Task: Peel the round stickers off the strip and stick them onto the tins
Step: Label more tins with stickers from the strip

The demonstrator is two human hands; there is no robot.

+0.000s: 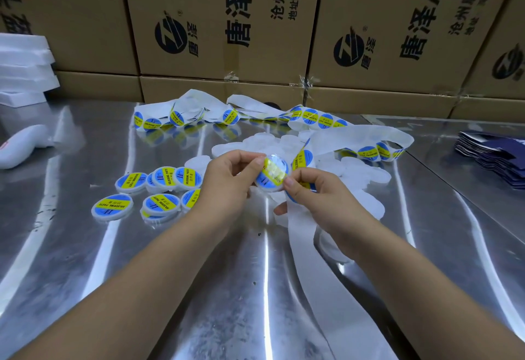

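Tin [267,187] with blue-yellow sticker [270,167], between pinching fingers [250,165] of left hand [227,182] and right hand [321,193].

A shiny metal table [199,288] is strewn with a curling sticker strip [369,135]. Labelled tins [164,179] are clustered at the left, plain white tins [366,177] are heaped mid-table, and dark blue packets [494,158] are stacked at the right.

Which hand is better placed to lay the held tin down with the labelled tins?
Left. The left hand grips the tin, and the labelled tins lie just beside it on its side. The right hand is farther off and holds the sticker strip.
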